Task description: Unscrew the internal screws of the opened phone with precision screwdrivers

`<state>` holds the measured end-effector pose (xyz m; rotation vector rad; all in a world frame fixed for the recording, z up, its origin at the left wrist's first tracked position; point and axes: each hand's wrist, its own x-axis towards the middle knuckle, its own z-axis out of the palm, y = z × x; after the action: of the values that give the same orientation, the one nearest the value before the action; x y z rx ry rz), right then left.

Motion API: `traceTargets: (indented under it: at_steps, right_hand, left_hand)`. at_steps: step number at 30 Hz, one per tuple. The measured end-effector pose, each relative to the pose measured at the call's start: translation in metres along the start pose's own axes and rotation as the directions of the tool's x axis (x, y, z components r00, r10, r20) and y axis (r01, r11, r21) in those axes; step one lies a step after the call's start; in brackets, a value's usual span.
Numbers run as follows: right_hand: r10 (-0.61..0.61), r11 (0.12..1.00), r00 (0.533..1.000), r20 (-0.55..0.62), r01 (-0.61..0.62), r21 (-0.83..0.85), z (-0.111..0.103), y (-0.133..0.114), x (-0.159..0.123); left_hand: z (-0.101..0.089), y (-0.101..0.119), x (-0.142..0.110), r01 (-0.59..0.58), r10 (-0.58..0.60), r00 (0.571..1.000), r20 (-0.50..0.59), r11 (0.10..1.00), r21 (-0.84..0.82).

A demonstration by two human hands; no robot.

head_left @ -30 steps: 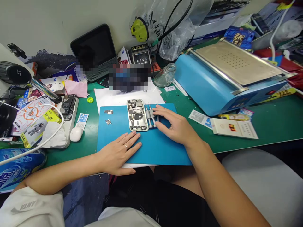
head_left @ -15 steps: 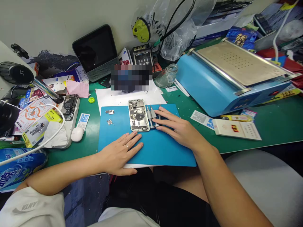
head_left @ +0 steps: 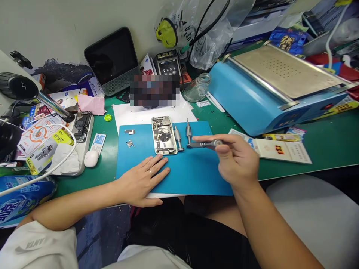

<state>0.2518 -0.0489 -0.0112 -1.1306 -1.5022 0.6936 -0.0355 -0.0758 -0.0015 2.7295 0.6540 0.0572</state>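
My right hand (head_left: pixel 238 160) grips a grey precision screwdriver (head_left: pixel 206 144) held nearly level above the mat, its tip pointing left. Two more grey screwdrivers lie on the blue mat (head_left: pixel 193 175): one screwdriver (head_left: pixel 177 136) beside the phone and another screwdriver (head_left: pixel 189 130) a little to its right. An opened phone body (head_left: pixel 165 136), its inner parts exposed, lies upright on the mat. My left hand (head_left: pixel 147 179) rests flat with fingers spread, fingertips just below the phone's lower edge. Two small phone parts, a board piece (head_left: pixel 129 132) and a metal bracket (head_left: pixel 130 144), lie left of the phone.
A blue machine with a metal hot plate (head_left: pixel 286 69) takes up the right side. Behind the mat are a glass jar (head_left: pixel 198 87) and a tablet-like screen (head_left: pixel 113 59). At left stand boxes, a white earbud case (head_left: pixel 91 158) and a looping white cable (head_left: pixel 74 140).
My right hand has lifted one screwdriver from the group beside the phone and moved right, turning it level. The other two now lie apart. My left hand has stayed still.
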Motion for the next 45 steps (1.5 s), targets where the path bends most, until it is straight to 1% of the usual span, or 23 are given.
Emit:
traceTargets:
  at_steps: [1, 3, 5, 7, 9, 12, 15, 17, 23, 34, 38, 45]
  right_hand:
    - [0.04, 0.999, 0.999, -0.033, -0.039, 0.028, 0.002, -0.002, 0.001]
    - [0.108, 0.991, 0.993, -0.053, -0.103, 0.082, 0.007, -0.004, 0.004]
    - [0.114, 0.988, 0.991, -0.065, -0.107, 0.109, 0.012, -0.003, 0.007]
    - [0.055, 0.997, 0.994, -0.094, -0.049, 0.062, 0.017, 0.0, 0.008]
    - [-0.025, 0.999, 0.996, -0.09, 0.023, -0.032, 0.021, 0.005, 0.006]
    - [-0.149, 0.98, 0.989, -0.006, 0.147, -0.137, 0.026, 0.013, 0.001]
    - [-0.265, 0.947, 0.962, 0.066, 0.273, -0.172, 0.029, 0.016, -0.002]
    - [-0.31, 0.929, 0.947, 0.08, 0.32, -0.188, 0.031, 0.015, -0.003]
    - [-0.283, 0.94, 0.958, 0.049, 0.287, -0.185, 0.035, 0.012, -0.004]
    - [-0.332, 0.908, 0.94, 0.076, 0.34, -0.244, 0.034, 0.011, -0.005]
    - [-0.351, 0.906, 0.933, 0.075, 0.359, -0.226, 0.035, 0.01, -0.004]
    - [-0.325, 0.926, 0.943, 0.069, 0.332, -0.182, 0.034, 0.012, -0.005]
  left_hand:
    - [0.0, 0.0, 0.0, 0.0, 0.0, 1.0, 0.002, 1.0, 0.002]
    - [-0.001, 0.0, 0.0, 0.001, -0.001, 1.0, 0.002, 1.0, 0.0]
    - [-0.001, 0.0, 0.0, 0.001, -0.001, 1.0, 0.0, 1.0, -0.007]
    - [-0.001, 0.0, 0.0, 0.001, -0.001, 1.0, -0.004, 1.0, -0.01]
    - [-0.001, 0.0, 0.0, 0.005, -0.005, 1.0, -0.007, 1.0, -0.005]
    - [0.0, 0.0, 0.0, 0.007, -0.007, 1.0, -0.009, 1.0, 0.012]
    - [0.0, 0.0, 0.0, 0.005, -0.005, 1.0, -0.003, 1.0, 0.026]
    - [0.0, 0.0, 0.0, 0.006, -0.006, 1.0, 0.003, 1.0, 0.029]
    - [-0.003, 0.0, 0.001, 0.01, -0.01, 1.0, 0.01, 0.999, 0.032]
    - [-0.005, 0.001, 0.003, 0.002, -0.002, 1.0, 0.025, 1.0, 0.023]
    - [-0.006, 0.002, 0.003, 0.015, -0.016, 0.999, 0.037, 0.999, 0.049]
    - [-0.006, 0.002, 0.002, 0.019, -0.022, 0.999, 0.038, 0.997, 0.073]
